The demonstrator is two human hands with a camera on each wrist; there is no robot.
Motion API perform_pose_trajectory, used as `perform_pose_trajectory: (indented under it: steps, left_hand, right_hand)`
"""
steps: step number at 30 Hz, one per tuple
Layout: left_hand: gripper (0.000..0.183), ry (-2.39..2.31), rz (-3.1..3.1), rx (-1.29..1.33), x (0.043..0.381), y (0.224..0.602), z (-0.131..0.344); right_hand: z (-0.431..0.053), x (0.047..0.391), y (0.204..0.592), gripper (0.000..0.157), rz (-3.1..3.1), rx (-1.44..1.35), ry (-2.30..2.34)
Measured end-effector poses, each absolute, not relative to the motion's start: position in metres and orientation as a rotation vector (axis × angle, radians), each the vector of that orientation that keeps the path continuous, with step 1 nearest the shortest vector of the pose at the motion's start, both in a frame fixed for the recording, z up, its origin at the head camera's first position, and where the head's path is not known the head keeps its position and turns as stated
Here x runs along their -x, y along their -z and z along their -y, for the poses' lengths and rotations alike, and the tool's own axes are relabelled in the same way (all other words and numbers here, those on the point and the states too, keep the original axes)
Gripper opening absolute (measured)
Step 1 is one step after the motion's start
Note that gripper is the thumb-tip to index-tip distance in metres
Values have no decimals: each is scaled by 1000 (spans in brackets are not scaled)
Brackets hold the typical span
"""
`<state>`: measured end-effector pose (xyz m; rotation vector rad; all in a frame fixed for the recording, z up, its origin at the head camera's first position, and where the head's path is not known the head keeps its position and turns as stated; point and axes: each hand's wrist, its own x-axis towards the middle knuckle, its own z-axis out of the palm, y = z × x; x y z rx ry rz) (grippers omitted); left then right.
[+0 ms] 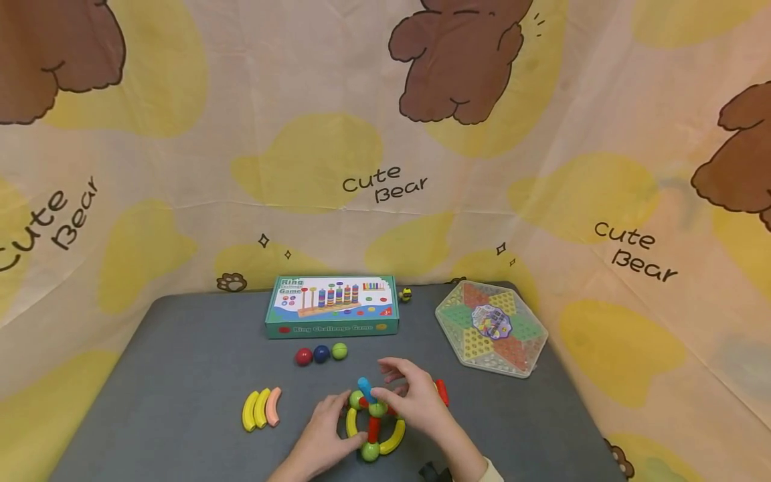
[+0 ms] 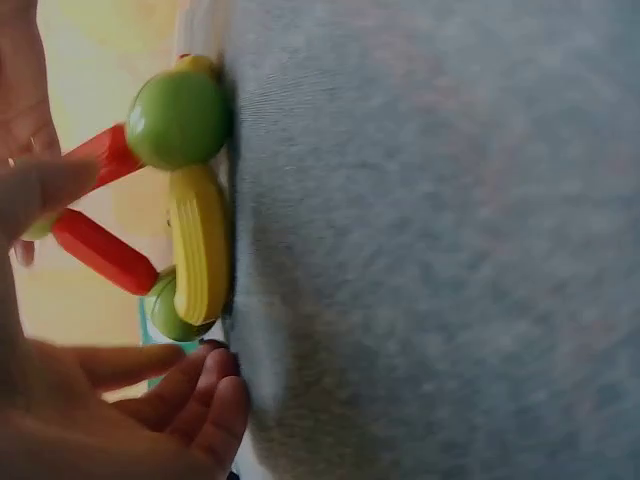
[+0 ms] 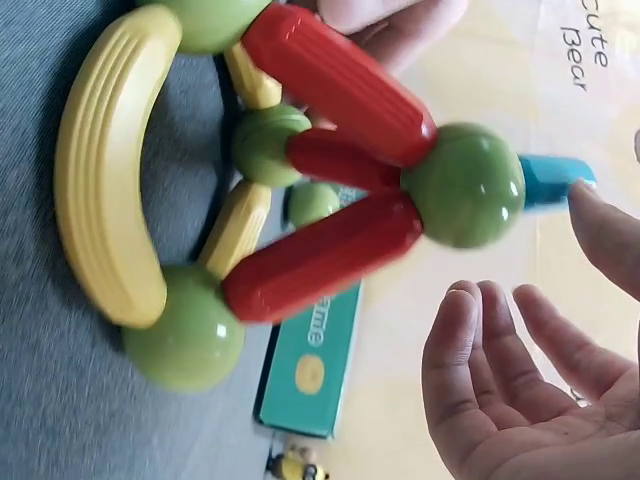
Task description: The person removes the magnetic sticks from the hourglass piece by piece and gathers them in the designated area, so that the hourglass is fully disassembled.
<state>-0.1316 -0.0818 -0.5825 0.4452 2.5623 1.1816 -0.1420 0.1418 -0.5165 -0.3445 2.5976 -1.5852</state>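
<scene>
A pyramid-like frame of balls and sticks stands on the grey table. Its base joins green balls with curved yellow sticks. Straight red sticks lean up to a green top ball, from which a short blue stick sticks up. My left hand lies along the frame's left side, fingertips by the back-left ball and thumb by the front ball; whether it bears weight, I cannot tell. My right hand is at the top, thumb touching the blue stick, other fingers spread apart from it.
Curved yellow sticks and a pink one lie at left. Red, blue and green balls sit before a game box. A hexagonal board lies right; a red piece is behind my right hand.
</scene>
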Motion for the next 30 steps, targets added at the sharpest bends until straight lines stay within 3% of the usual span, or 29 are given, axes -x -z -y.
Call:
perform_pose_trajectory:
  steps: [6, 10, 17, 30]
  left_hand:
    - [116, -1125, -2516, -445, 128, 581, 73]
    - [125, -1092, -2551, -400, 126, 583, 67]
    - [116, -1090, -2590, -407, 127, 583, 64]
    - [92, -1128, -2560, -388, 133, 582, 71]
  right_hand:
    - [-134, 144, 519, 40, -2540, 381, 1578]
    - [-132, 143, 518, 32, -2542, 434, 1507]
    - [-127, 144, 518, 26, -2607, 453, 1444]
    - [-125, 147, 525, 31, -2512, 267, 1595]
